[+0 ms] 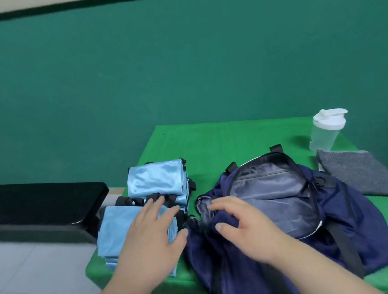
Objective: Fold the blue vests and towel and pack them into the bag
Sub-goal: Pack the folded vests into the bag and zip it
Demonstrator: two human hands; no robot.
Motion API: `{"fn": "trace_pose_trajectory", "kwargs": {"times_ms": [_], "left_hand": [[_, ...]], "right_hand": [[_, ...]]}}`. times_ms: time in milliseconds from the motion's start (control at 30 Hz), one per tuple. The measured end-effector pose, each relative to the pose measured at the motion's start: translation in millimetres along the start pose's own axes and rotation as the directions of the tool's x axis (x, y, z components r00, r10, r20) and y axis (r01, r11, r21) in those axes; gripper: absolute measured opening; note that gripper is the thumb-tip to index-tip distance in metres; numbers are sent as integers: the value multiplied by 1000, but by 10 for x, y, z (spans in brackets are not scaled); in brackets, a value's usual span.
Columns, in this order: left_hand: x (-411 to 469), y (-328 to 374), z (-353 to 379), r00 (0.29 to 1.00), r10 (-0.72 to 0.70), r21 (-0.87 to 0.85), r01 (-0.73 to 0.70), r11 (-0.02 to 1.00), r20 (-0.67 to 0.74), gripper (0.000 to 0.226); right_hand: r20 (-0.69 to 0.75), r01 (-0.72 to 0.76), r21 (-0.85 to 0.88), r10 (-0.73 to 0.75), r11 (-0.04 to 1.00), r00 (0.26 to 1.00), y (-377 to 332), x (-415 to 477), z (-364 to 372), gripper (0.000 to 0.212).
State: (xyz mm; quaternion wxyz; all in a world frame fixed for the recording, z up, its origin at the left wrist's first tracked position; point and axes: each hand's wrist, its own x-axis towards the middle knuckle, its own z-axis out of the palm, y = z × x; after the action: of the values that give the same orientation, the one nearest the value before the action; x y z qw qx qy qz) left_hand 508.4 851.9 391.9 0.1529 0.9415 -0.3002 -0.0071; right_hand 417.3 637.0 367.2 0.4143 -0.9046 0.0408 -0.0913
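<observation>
Head view. Packing stage: the vests are folded but not yet loaded. The left hand (154,230) lies flat, fingers straight, on the near stack of blue vests (122,228). The far stack (155,178) sits just behind it, with black straps showing between the two. The right hand (241,223), apart from the left, curls fingers and thumb on the near rim of the bag (364,224), which lies open on the green table cover (211,140). To load well, hold the rim up and back for a wide mouth, and lift each stack whole, pressed flat, so the glossy folds do not slip. Only grey lining and a zipped inner pocket show inside the bag, with no vest or towel in it. The folded grey towel (358,172) rests beyond the bag, beside a white-lidded bottle (327,130)
</observation>
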Motion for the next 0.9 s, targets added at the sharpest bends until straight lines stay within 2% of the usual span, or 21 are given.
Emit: {"fn": "trace_pose_trajectory", "kwargs": {"times_ms": [100, 200, 300, 367, 433, 533, 733, 900], "left_hand": [[-122, -445, -98, 994, -85, -154, 74, 985, -67, 51], [-159, -820, -88, 991, -107, -210, 87, 974, -84, 58], [-110, -1109, -43, 988, -115, -231, 88, 969, -104, 50], [-41, -1257, -13, 987, -109, -244, 78, 967, -116, 43], [39, -1369, 27, 991, -99, -316, 65, 946, -93, 38], [114, -1513, 101, 993, -108, -394, 82, 915, -44, 37], [212, -1718, 210, 986, -155, -578, 166, 799, 68, 47], [285, -1919, 271, 971, -158, -628, 235, 742, 177, 34]], "right_hand": [[44, 9, 130, -15, 992, 999, -257, 142, 415, 37], [70, -60, 191, 48, 980, 996, -439, 282, 784, 38], [-7, -117, 191, 120, 975, 993, -546, 417, 1063, 36], [-91, -130, 117, 141, 985, 986, -572, 484, 1197, 33], [-135, -149, 80, 159, 986, 978, -576, 530, 1283, 30], [-118, -208, 97, 219, 973, 969, -550, 557, 1375, 28], [-58, -316, 273, 343, 909, 938, -478, 551, 1457, 31], [-32, -316, 324, 344, 892, 938, -440, 599, 1473, 32]]}}
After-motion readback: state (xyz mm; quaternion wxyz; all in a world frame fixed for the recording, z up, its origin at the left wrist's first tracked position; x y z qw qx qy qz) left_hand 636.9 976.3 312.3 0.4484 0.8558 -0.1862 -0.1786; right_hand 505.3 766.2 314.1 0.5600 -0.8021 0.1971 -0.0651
